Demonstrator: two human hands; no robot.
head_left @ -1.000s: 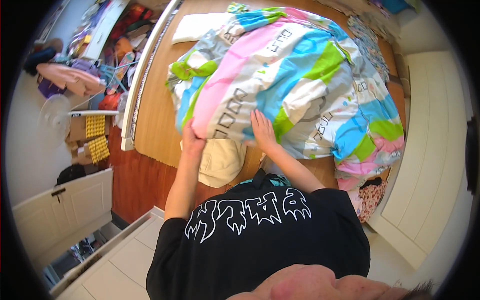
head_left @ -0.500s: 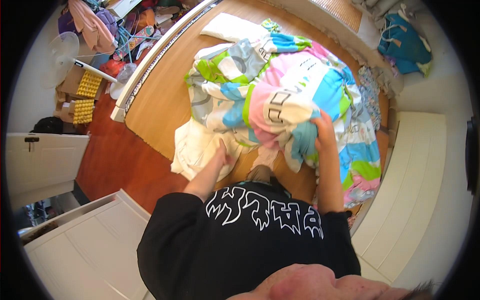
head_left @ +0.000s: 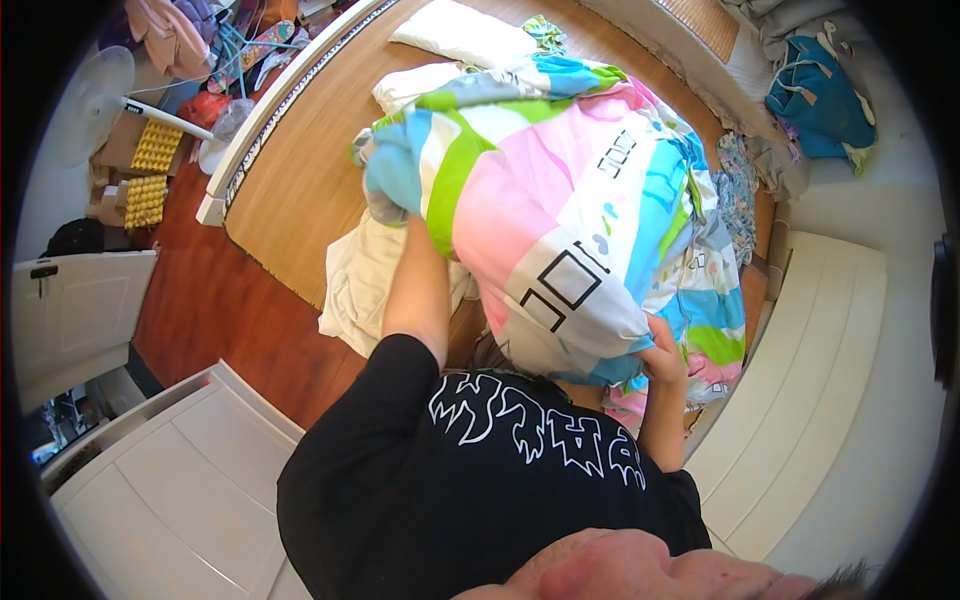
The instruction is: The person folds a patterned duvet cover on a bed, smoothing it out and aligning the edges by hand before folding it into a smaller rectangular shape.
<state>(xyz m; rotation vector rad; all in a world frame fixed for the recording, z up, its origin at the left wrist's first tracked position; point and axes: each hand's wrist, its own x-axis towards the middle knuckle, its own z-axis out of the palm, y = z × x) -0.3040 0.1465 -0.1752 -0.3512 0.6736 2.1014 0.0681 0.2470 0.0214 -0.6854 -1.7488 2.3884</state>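
Observation:
A large quilt cover [head_left: 520, 200] in pink, blue, green, grey and white patches is spread in front of me, its near part lifted toward my body. My right hand [head_left: 662, 355] is closed on its near right edge. The left forearm reaches forward under the cover's left side, and the fabric hides that hand and its fingers. Beside that forearm, a cream cloth [head_left: 352, 290] lies crumpled over the front edge of the wooden bed board [head_left: 290, 210]. More of the patterned fabric hangs in folds beyond my right hand.
A white pillow [head_left: 460, 35] lies at the bed's far end. To the left stand a white fan [head_left: 165, 118] and yellow egg trays [head_left: 147, 203] on a reddish floor. A blue bag [head_left: 820, 100] sits at the far right. White panels [head_left: 800, 380] flank me.
My left hand has moved forward from above the cream cloth to beneath the cover. The right hand has pulled the cover's edge nearer and lower, so the fabric is spread wider.

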